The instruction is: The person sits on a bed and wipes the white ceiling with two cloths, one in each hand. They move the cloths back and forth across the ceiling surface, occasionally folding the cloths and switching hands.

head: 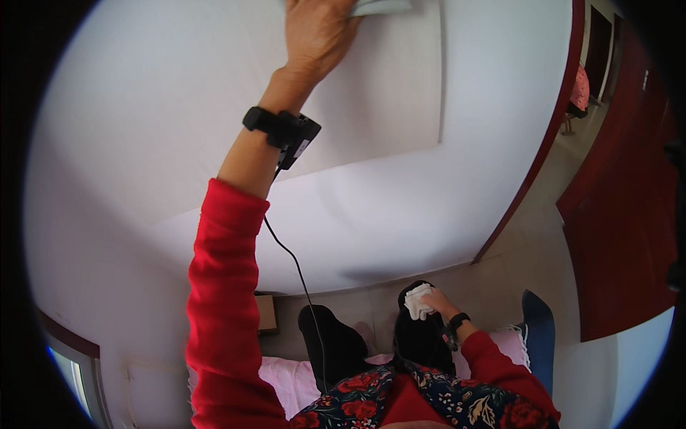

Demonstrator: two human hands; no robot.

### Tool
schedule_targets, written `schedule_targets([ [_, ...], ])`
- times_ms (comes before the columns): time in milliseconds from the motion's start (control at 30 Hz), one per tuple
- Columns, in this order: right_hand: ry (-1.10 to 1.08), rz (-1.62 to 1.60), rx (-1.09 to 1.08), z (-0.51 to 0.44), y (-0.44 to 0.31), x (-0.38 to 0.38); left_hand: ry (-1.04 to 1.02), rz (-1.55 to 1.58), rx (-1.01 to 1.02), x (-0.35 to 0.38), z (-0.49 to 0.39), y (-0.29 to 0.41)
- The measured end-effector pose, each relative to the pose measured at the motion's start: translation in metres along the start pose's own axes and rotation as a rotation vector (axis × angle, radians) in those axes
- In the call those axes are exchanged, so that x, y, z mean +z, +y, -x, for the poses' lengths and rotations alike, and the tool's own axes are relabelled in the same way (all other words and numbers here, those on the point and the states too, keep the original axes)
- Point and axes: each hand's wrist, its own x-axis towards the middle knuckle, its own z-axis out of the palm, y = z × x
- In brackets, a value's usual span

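Raised at the top edge of the picture, my left hand (321, 32) has its fingers on a pale greenish cloth (383, 6), against a light panel (386, 96) on the white wall. The fingertips are partly cut off by the frame. Lower right, my right hand (439, 301) grips a folded white cloth (419, 301) over my right knee. Black devices are strapped to both wrists, and a black cable (295, 257) runs down from the left one.
Beneath me lies a pink cover (289, 375) on a seat with a blue end (538, 338). A cardboard box (267, 312) stands by the wall at the left. A dark red door (624, 230) and a doorway are on the right; a window (75, 375) is lower left.
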Motion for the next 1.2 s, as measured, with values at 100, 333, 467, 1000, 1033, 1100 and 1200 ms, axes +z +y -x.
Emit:
schedule_targets([
  [100, 0.006, 0.014, 0.038, 0.006, -0.007, 0.002, -0.059, 0.09, 0.049, 0.014, -0.007, 0.03],
  [333, 0.042, -0.012, 0.032, 0.005, -0.002, 0.001, -0.117, -0.013, 0.182, 0.033, 0.039, 0.062],
  [467, 0.023, -0.047, -0.004, -0.001, 0.007, 0.0, -0.233, 0.132, 0.22, 0.042, 0.092, 0.082],
  [1000, 0.089, 0.069, 0.075, -0.004, 0.004, -0.002, -0.279, -0.078, 0.17, -0.021, 0.19, 0.025],
  [1033, 0.081, 0.074, 0.086, -0.004, 0.002, -0.003, -0.263, -0.139, 0.135, -0.031, 0.19, 0.007],
  [1100, 0.113, 0.131, 0.109, -0.001, -0.004, -0.002, -0.204, -0.141, 0.005, -0.047, 0.187, -0.028],
  [1200, 0.105, 0.118, 0.107, 0.003, -0.011, -0.001, -0.126, -0.219, -0.195, -0.073, 0.182, -0.075],
])
